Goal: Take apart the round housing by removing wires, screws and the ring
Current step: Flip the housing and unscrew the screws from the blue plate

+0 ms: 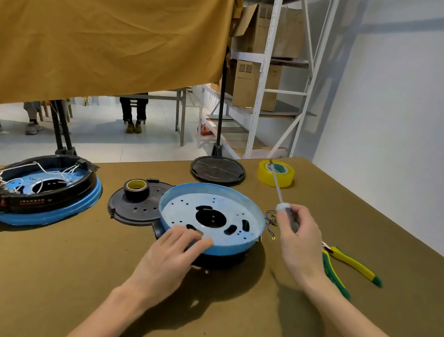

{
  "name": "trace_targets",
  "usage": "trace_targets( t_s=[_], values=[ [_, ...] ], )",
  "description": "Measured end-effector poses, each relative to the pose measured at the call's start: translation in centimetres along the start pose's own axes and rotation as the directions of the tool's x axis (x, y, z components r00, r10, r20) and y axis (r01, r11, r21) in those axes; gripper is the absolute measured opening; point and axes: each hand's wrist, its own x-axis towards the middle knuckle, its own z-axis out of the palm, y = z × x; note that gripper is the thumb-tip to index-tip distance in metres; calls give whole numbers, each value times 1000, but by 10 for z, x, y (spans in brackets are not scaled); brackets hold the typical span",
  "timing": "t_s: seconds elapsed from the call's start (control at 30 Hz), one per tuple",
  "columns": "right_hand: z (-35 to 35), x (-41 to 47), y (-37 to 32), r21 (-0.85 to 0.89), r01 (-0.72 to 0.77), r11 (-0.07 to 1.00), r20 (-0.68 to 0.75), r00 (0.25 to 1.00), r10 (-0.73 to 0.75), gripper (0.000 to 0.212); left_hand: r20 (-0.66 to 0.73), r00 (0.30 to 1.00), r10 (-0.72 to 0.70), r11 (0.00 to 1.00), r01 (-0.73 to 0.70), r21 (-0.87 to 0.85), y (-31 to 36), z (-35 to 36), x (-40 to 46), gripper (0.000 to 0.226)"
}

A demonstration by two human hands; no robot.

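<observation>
A round blue housing with a pale perforated inner plate sits at the table's middle, tilted up off a black ring below it. My left hand grips the housing's near rim, fingers over the edge. My right hand holds a screwdriver to the right of the housing, its shaft pointing up and away. Loose thin wires lie just right of the housing. A second housing, blue with a black ring and white wires inside, stands at the left.
A black perforated cover carries a roll of dark tape. Another black round cover and a yellow tape roll lie farther back. Green-yellow pliers lie at the right. A mustard cloth hangs behind; shelving stands beyond.
</observation>
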Motion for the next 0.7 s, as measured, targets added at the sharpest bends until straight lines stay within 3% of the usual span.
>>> trace_targets(
  t_s=[0.17,0.3,0.33,0.37,0.43,0.47,0.5,0.6,0.7],
  values=[
    [17,-2,-2,-103,62,993,280,960,-31,6,59,997,-39,995,44,-84,-10,0,-15,75],
    [26,4,-8,-126,70,990,354,935,-21,19,61,980,-188,960,196,-198,-17,-11,-25,79],
    [28,7,-10,-122,83,989,355,934,-35,19,36,946,-322,910,320,-263,-14,-13,-27,83],
    [30,9,-12,-123,103,987,352,934,-54,19,27,864,-502,799,476,-368,-9,-14,-28,86],
    [35,12,-16,-149,141,979,368,927,-78,20,141,562,-815,413,734,-540,0,-17,-25,96],
    [38,12,-17,-168,147,975,390,918,-71,20,224,435,-872,259,799,-543,3,-18,-22,104],
    [41,11,-17,-184,139,973,414,909,-51,20,286,373,-883,190,840,-509,5,-19,-21,108],
    [44,0,-10,-253,120,960,438,899,3,20,387,363,-847,170,876,-451,5,-16,-16,88],
    [41,-11,-7,-230,98,968,430,903,10,19,454,323,-830,43,849,-526,-1,-14,-10,62]
  ],
)
